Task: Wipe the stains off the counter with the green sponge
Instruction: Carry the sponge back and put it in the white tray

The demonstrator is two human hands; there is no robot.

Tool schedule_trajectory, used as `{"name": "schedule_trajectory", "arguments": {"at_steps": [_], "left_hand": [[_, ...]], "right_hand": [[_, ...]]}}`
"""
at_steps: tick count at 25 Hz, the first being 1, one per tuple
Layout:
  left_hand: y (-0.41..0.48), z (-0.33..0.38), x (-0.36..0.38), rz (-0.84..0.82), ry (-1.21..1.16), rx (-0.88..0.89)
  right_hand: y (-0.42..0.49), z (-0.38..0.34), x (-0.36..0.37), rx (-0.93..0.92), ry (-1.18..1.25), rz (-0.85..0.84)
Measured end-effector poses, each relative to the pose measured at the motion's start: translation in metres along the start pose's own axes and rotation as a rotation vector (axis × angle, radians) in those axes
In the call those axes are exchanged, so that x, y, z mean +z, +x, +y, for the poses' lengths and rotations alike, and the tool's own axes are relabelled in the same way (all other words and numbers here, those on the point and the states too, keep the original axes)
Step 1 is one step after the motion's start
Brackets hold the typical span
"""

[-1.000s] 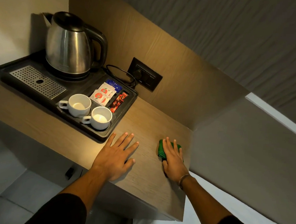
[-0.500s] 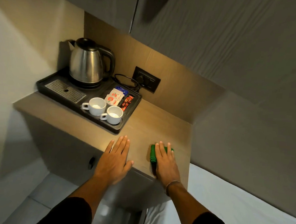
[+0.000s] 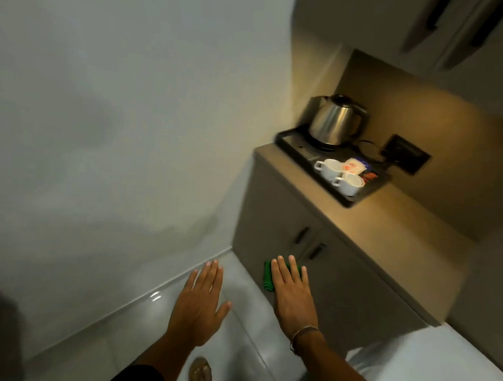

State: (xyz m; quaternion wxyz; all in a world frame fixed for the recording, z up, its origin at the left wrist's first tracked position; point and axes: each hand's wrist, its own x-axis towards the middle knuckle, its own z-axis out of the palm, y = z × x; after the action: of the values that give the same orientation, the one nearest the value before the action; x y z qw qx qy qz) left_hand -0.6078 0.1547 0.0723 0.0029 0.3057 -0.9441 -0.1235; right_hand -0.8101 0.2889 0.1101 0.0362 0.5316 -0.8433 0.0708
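Observation:
The wooden counter (image 3: 412, 238) stands at the right, well away from both hands. My right hand (image 3: 292, 293) is held flat in the air in front of the cabinet doors, with the green sponge (image 3: 267, 275) under its fingers; only the sponge's left part shows. My left hand (image 3: 199, 302) hovers flat over the floor, fingers apart, holding nothing. No stain can be made out on the counter in this blurred view.
A black tray (image 3: 349, 200) on the counter holds a steel kettle (image 3: 335, 122), two white cups (image 3: 338, 175) and sachets. A wall socket (image 3: 405, 154) sits behind it. Cabinet doors (image 3: 336, 269) lie below the counter, pale floor tiles (image 3: 135, 339) at left, a white surface (image 3: 428, 366) at lower right.
Both hands have come off the counter and back from it, the sponge still under my right hand. The view has pulled away and swung left, so the counter now sits far right.

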Motion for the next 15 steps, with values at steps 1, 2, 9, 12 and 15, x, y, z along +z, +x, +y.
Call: {"name": "schedule_trajectory", "arguments": {"at_steps": [1,2,9,12,15], "left_hand": [[-0.026,-0.019,-0.001,0.006,-0.002,-0.048],[-0.057,-0.041,-0.003,0.012,-0.005,-0.108],[-0.25,-0.19,-0.026,0.071,-0.003,-0.534],[-0.321,-0.252,-0.04,0.095,0.008,-0.658],[-0.377,-0.312,-0.048,0.092,0.039,-0.743]], "right_hand": [[-0.004,-0.025,0.007,-0.051,0.018,0.001],[-0.008,-0.057,0.014,-0.113,0.04,-0.014],[-0.039,-0.294,0.041,-0.476,0.143,-0.079],[-0.05,-0.399,0.047,-0.625,0.156,-0.115],[-0.06,-0.494,0.056,-0.691,0.197,-0.161]]}}
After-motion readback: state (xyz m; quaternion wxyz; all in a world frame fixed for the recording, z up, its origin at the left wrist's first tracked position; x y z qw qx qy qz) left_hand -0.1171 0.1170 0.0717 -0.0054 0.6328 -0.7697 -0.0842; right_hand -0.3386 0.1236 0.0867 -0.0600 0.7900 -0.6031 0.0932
